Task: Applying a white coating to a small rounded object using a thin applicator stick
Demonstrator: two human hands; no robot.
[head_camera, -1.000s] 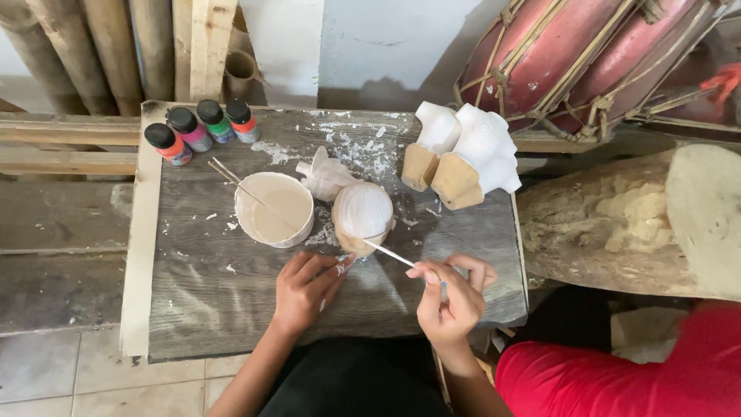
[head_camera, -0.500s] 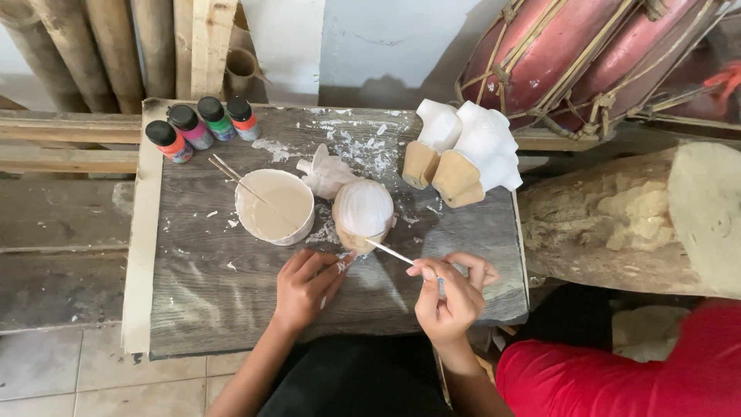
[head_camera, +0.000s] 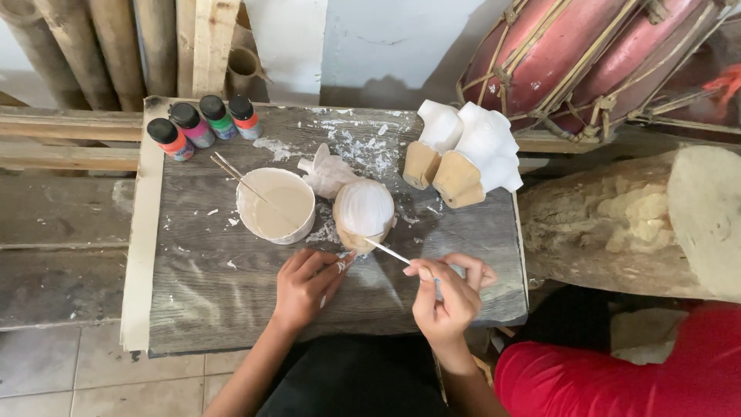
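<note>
My right hand [head_camera: 446,293] pinches a thin brush [head_camera: 390,252], tip against the lower edge of the white-coated carved figure [head_camera: 363,213] mid-table. My left hand [head_camera: 306,286] lies loosely curled on the grey table [head_camera: 201,293], fingertips at the figure's base, holding nothing. Bowl of white paint [head_camera: 275,205] just left of figure, sticks resting in it. Four small paint bottles [head_camera: 202,124] far left corner. Two more white-painted carvings [head_camera: 463,150] far right.

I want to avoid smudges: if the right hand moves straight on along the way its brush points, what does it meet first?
Most likely the white-painted round carving: the thin brush in the right hand already points at its lower edge.
</note>
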